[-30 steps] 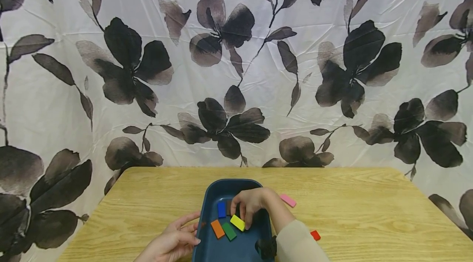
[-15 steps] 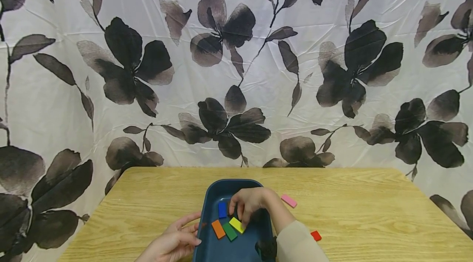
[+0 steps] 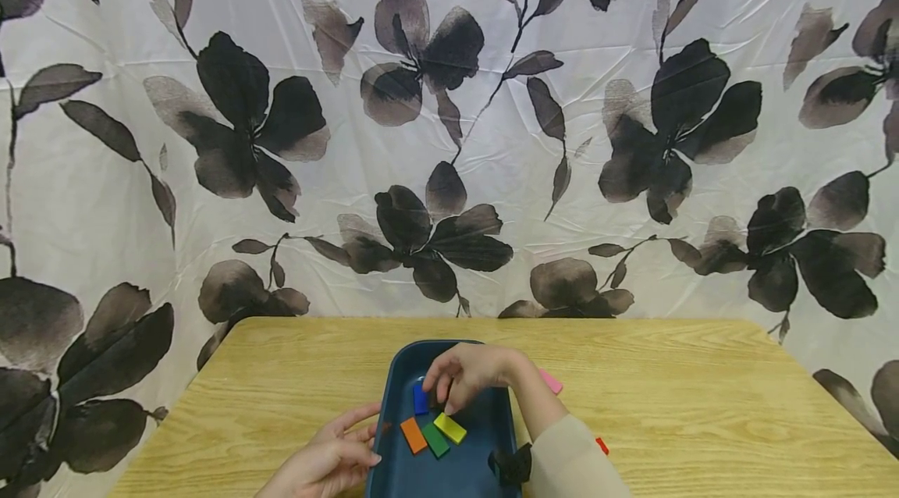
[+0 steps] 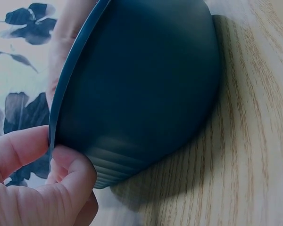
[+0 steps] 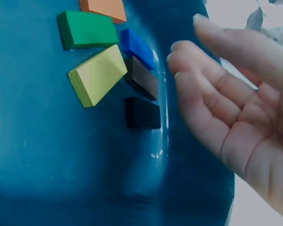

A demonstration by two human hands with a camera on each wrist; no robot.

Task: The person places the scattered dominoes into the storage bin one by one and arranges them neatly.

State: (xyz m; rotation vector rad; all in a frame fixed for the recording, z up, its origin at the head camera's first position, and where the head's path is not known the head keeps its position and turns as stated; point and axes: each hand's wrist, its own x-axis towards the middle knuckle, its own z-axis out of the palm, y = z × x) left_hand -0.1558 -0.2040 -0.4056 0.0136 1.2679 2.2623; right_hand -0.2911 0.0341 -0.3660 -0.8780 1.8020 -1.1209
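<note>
A dark blue tray (image 3: 438,481) stands on the table. My left hand (image 3: 330,451) pinches its left rim between thumb and fingers, seen close up in the left wrist view. Inside lie orange (image 3: 414,435), green (image 3: 435,440), yellow (image 3: 450,428) and blue (image 3: 420,399) blocks. The right wrist view also shows a brown block (image 5: 142,78) and a black block (image 5: 144,113) in a row beyond the blue one. Above this far end of the tray hovers my right hand (image 3: 472,373), fingers loosely bent with nothing between them. It hides the black block in the head view.
Right of the tray, a pink block (image 3: 551,382) and a red block (image 3: 602,446) lie on the wooden table (image 3: 702,404), partly covered by my right arm. A black device (image 3: 510,465) sits at the right wrist. Behind the table hangs a floral cloth (image 3: 562,170).
The yellow block has shifted slightly left, up against the green one. My right hand has let go of it and moved up and away toward the far end. The left hand stays put.
</note>
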